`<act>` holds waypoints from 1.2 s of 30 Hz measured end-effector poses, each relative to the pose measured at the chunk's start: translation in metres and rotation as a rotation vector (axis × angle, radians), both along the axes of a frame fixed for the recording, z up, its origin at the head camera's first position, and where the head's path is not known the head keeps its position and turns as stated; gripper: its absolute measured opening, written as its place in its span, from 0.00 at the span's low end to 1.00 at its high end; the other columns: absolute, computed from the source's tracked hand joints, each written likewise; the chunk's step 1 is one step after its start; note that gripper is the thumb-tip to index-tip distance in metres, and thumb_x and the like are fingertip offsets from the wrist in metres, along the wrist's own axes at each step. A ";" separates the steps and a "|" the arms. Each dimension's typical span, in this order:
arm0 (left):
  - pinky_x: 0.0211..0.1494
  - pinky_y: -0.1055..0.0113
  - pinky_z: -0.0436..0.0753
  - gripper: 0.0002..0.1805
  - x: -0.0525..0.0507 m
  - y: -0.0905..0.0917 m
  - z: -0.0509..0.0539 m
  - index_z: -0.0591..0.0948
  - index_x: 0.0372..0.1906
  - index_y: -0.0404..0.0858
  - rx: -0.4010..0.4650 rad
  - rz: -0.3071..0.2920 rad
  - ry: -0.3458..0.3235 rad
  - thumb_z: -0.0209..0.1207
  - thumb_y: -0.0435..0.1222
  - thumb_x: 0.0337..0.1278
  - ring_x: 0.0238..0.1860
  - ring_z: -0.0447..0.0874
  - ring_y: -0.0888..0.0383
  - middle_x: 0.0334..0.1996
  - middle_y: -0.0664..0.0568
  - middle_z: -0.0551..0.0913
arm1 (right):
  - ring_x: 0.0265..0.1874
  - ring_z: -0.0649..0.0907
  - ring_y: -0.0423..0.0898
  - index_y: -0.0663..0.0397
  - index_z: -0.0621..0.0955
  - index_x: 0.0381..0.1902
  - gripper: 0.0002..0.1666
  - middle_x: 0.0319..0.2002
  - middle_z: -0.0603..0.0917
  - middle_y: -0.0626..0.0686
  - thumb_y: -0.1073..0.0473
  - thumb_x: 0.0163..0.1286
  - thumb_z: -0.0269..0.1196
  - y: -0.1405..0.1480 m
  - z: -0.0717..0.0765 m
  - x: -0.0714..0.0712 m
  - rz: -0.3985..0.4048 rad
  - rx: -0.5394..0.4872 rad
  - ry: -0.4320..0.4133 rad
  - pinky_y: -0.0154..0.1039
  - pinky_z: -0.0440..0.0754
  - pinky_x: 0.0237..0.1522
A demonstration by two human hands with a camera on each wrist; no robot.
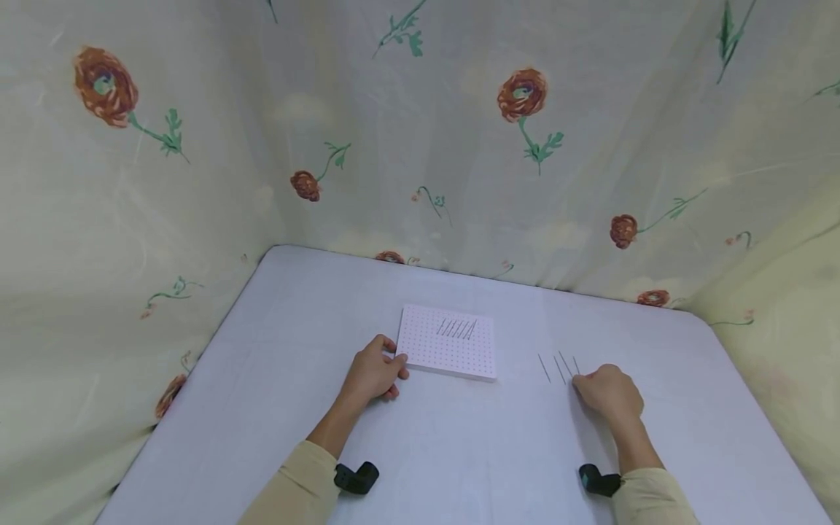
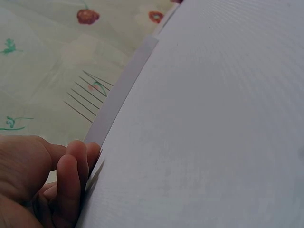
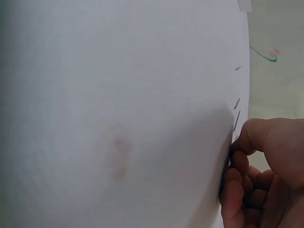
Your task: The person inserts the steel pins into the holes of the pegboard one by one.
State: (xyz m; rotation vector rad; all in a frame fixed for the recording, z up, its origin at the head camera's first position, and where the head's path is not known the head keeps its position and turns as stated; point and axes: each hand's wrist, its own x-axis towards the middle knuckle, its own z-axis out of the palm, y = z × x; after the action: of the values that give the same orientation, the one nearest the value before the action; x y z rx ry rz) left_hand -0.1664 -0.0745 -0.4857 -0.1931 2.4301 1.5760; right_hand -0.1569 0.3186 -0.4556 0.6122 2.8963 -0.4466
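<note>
A white pegboard [image 1: 446,354] with rows of small holes lies on the table. Several thin dark pins [image 1: 456,329] stand in it in a row; the left wrist view shows these upright pins [image 2: 80,110] from the side. My left hand [image 1: 374,370] grips the board's left edge near its front corner, fingers curled [image 2: 69,183]. To the right, several loose thin pins [image 1: 545,368] lie slanted on the table. My right hand [image 1: 612,394] is down at the rightmost ones, thumb and forefinger pinching a pin at its near end. The fingertips [image 3: 239,142] largely hide that end.
A white-covered table [image 1: 485,452] carries everything. Behind it and at both sides hangs a curtain [image 1: 407,131] with a flower print. A dark wrist-worn device [image 1: 356,478] sits at the left cuff and another device [image 1: 599,481] at the right cuff.
</note>
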 end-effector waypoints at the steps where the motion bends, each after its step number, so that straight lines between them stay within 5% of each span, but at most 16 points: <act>1: 0.17 0.72 0.75 0.15 0.000 0.000 0.000 0.72 0.56 0.37 0.001 0.001 0.001 0.58 0.39 0.73 0.13 0.79 0.57 0.25 0.52 0.86 | 0.34 0.83 0.59 0.70 0.84 0.43 0.26 0.45 0.85 0.73 0.49 0.65 0.57 -0.001 0.001 -0.001 0.008 0.009 -0.007 0.48 0.77 0.26; 8: 0.16 0.72 0.76 0.14 -0.003 -0.001 0.001 0.72 0.56 0.38 0.006 0.005 0.011 0.58 0.39 0.73 0.13 0.79 0.57 0.25 0.52 0.87 | 0.31 0.81 0.59 0.70 0.81 0.37 0.24 0.38 0.84 0.71 0.50 0.68 0.53 -0.004 0.002 -0.006 0.075 0.054 -0.041 0.49 0.77 0.25; 20: 0.17 0.72 0.76 0.15 -0.001 0.002 -0.003 0.72 0.56 0.37 0.001 -0.006 0.001 0.58 0.39 0.73 0.13 0.80 0.57 0.25 0.53 0.87 | 0.39 0.83 0.66 0.87 0.75 0.50 0.34 0.50 0.78 0.82 0.53 0.75 0.43 0.003 0.000 -0.002 0.118 0.002 -0.089 0.59 0.82 0.43; 28: 0.17 0.72 0.76 0.15 0.001 0.001 -0.001 0.72 0.56 0.37 -0.004 -0.004 -0.011 0.58 0.39 0.73 0.13 0.80 0.57 0.25 0.52 0.87 | 0.36 0.79 0.58 0.74 0.76 0.41 0.22 0.39 0.80 0.70 0.55 0.73 0.48 0.012 -0.001 0.004 0.031 -0.141 0.017 0.47 0.78 0.35; 36: 0.17 0.72 0.75 0.15 -0.002 0.001 -0.003 0.72 0.56 0.38 -0.011 0.004 -0.019 0.58 0.39 0.73 0.13 0.80 0.56 0.25 0.53 0.87 | 0.39 0.81 0.59 0.70 0.76 0.47 0.21 0.38 0.82 0.66 0.54 0.71 0.53 0.015 -0.002 0.004 -0.014 -0.216 0.149 0.41 0.76 0.33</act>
State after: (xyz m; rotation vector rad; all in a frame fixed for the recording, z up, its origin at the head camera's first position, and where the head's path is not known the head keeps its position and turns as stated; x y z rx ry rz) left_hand -0.1685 -0.0738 -0.4883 -0.2136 2.4261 1.5558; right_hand -0.1527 0.3336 -0.4578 0.5880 2.9260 -0.8277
